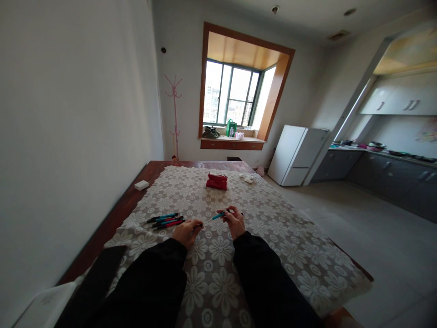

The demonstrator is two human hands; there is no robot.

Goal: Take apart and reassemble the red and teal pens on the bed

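My right hand (234, 221) holds a teal pen (218, 215) between thumb and fingers, its teal end pointing left. My left hand (187, 232) is closed in a pinch, with a small dark piece at its fingertips, perhaps a pen cap, too small to name surely. Just left of that hand, several pens (166, 220) in teal, black and red lie side by side on the floral tablecloth (223, 289). Beyond both hands sits a red pouch (216, 181) on the cloth.
A small white box (141, 185) lies at the table's left edge. White crumpled items (246, 178) are right of the pouch. A dark flat object (104, 269) lies at the near left, beside a white object (46, 305). A wall borders the left side.
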